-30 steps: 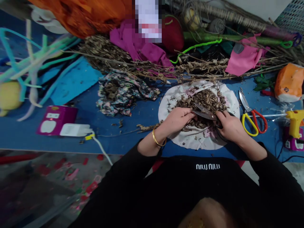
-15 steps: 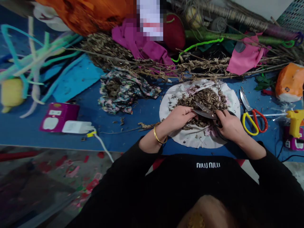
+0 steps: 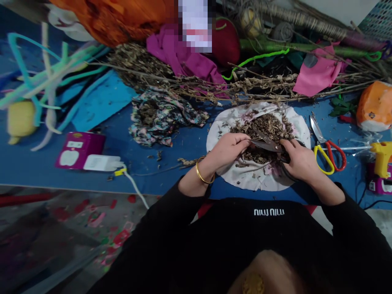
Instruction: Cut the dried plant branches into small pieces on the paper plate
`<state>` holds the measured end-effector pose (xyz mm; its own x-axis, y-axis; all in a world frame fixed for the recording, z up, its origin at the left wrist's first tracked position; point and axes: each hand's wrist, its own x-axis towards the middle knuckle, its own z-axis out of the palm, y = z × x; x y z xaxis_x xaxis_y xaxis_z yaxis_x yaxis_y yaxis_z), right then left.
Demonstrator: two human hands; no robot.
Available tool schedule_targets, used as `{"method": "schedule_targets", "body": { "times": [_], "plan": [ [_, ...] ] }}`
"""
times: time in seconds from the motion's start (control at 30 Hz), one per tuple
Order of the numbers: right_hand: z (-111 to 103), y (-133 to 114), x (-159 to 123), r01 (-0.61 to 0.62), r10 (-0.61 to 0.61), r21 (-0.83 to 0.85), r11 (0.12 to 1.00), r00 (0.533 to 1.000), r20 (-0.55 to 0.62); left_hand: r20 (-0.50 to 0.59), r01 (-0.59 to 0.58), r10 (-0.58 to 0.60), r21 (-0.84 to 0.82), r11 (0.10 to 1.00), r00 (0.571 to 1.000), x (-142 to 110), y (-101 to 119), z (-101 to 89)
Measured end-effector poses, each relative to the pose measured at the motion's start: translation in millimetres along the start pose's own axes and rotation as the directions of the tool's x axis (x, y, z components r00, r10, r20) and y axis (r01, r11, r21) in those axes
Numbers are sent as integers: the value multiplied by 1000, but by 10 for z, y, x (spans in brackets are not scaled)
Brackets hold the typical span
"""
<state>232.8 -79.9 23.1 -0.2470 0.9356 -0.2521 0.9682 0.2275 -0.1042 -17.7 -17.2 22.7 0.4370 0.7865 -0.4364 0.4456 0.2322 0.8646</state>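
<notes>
My right hand [image 3: 298, 161] is closed round the dark handles of a pair of scissors [image 3: 265, 143], whose blades point left over a heap of chopped dried leaves [image 3: 265, 128]. The heap lies on a round white cloth [image 3: 220, 130] on the blue table. My left hand [image 3: 228, 149], a gold bangle on its wrist, is pinched on dried plant bits right at the blade tips.
Red-and-yellow scissors [image 3: 326, 151] lie right of the cloth, a yellow glue gun [image 3: 381, 157] beyond them. Long dried stalks [image 3: 245, 87], a floral rag [image 3: 162, 116], pink and purple fabric and pipe cleaners [image 3: 39, 77] fill the back. A purple box with a white charger [image 3: 88, 157] sits left.
The scissor blades have closed a little towards my left fingers. The whole view has drifted slightly; my hands stay over the cloth.
</notes>
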Motion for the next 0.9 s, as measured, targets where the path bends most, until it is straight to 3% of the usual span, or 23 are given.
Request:
{"method": "schedule_targets", "body": {
  "times": [0.23,0.9],
  "plan": [
    [3,-7,0,10,-10,37,999,1000,0,36,-70,69,40,997,997,-26,28,33],
    [21,-7,-7,59,-57,81,995,998,-36,65,-74,71,44,996,995,-49,70,41]
  ]
}}
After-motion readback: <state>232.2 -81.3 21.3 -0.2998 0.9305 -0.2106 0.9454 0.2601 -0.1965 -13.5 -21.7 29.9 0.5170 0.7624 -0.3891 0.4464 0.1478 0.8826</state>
